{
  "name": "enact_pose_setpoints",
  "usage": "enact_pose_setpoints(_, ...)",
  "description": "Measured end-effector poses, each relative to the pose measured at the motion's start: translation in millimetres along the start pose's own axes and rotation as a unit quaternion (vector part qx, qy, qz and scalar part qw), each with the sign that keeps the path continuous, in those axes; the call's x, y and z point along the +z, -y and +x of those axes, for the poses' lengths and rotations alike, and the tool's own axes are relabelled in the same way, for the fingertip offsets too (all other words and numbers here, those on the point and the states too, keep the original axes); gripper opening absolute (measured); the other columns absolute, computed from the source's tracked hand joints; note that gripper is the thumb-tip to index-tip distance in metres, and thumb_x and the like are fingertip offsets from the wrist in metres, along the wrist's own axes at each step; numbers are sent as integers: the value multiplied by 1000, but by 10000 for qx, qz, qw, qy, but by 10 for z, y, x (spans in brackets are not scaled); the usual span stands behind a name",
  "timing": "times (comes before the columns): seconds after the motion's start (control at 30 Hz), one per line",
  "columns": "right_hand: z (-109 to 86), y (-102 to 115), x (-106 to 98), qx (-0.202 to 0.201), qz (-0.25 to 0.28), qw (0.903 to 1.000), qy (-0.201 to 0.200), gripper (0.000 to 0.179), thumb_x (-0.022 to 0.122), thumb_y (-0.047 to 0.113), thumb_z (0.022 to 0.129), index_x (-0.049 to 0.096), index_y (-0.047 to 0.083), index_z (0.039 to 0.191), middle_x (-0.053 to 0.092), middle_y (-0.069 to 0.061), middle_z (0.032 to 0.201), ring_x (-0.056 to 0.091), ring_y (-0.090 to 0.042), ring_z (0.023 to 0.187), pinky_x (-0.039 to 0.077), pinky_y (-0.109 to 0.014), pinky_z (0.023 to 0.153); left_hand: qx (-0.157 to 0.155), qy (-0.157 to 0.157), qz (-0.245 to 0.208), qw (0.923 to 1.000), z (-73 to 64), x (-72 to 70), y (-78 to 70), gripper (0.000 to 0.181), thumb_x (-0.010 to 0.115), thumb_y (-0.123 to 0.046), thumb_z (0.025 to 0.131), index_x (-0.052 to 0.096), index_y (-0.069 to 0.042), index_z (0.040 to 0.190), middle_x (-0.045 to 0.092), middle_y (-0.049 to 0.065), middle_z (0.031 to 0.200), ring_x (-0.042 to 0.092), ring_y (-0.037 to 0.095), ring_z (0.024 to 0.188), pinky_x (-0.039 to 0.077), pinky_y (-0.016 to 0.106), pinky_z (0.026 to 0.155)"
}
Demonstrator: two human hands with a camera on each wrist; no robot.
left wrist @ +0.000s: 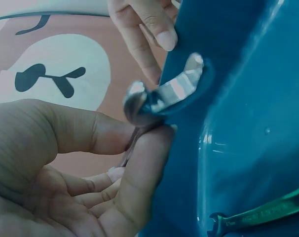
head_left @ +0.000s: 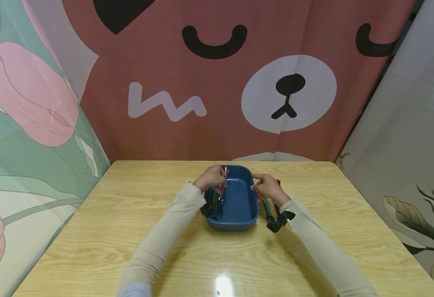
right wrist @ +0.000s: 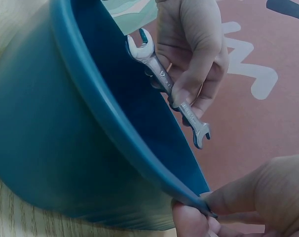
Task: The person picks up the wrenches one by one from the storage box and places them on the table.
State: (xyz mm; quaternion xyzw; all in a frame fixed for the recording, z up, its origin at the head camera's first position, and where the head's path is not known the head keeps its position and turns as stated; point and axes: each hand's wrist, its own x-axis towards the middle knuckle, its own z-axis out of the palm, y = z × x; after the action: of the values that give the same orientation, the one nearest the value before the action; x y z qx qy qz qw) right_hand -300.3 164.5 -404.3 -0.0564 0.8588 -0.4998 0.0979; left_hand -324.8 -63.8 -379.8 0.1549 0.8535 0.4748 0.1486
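Observation:
My left hand (head_left: 213,176) pinches a silver double open-ended wrench (right wrist: 163,80) by its middle, between thumb and fingers. The wrench hangs tilted over the left side of a blue plastic basin (head_left: 235,227). On the opposite side, my right hand (head_left: 269,188) pinches the basin's rim between thumb and fingers, as the right wrist view shows. A green wrench (left wrist: 263,212) lies inside the basin along its left wall. Fingers cover part of the silver wrench in each view.
Right of the basin, on the wooden table (head_left: 120,206), lies another green tool (head_left: 267,209), partly hidden by my right hand and a black wrist mount (head_left: 274,224). A printed curtain (head_left: 217,140) hangs behind the table's far edge.

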Motion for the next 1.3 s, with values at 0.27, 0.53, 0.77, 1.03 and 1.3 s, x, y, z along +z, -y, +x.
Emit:
enact_pose_setpoints(0.27, 5, -4, 1, 25, 36, 10000, -9, 57, 57, 0, 99, 39, 3, 152, 62, -16, 72, 60, -31, 56, 60, -53, 61, -66, -225, -83, 9997, -2, -41, -18, 32, 66, 7, 89, 46, -8, 68, 59, 10, 66, 60, 17, 52, 62, 39, 58)
enact_pose_setpoints(0.53, 20, -3, 12, 31, 15, 10000, -33, 57, 58, -1, 98, 40, 2, 152, 61, -14, 70, 59, -28, 54, 60, -52, 60, -174, -248, -234, 9993, -16, -103, 5, 18, 64, 8, 88, 51, -1, 81, 61, 12, 72, 60, 17, 53, 63, 47, 66)
enact_pose_setpoints(0.77, 18, -10, 17, 31, 13, 10000, -25, 57, 57, -2, 98, 39, 1, 152, 63, -16, 74, 56, -20, 50, 60, -53, 61, -143, -308, -190, 9992, -34, -142, -7, 15, 64, 9, 88, 53, 1, 81, 64, 13, 75, 61, 17, 54, 60, 32, 53)
enact_pose_setpoints(1.03, 3, -24, 5, 42, 68, 10000, -19, 56, 57, 0, 99, 38, 1, 152, 63, -19, 78, 55, -18, 50, 60, -50, 58, -48, -326, -53, 9994, -39, -178, 4, 13, 63, 7, 89, 55, 1, 82, 62, 13, 73, 61, 17, 54, 61, 31, 53)
enact_pose_setpoints(1.3, 8, -23, 5, 34, 54, 10000, 25, 57, 57, 1, 99, 37, 3, 153, 64, -20, 81, 56, -21, 51, 60, -54, 62, -90, -416, -63, 9991, -74, -235, 19, 11, 63, 7, 89, 55, 2, 84, 62, 13, 71, 61, 16, 52, 60, 30, 51)
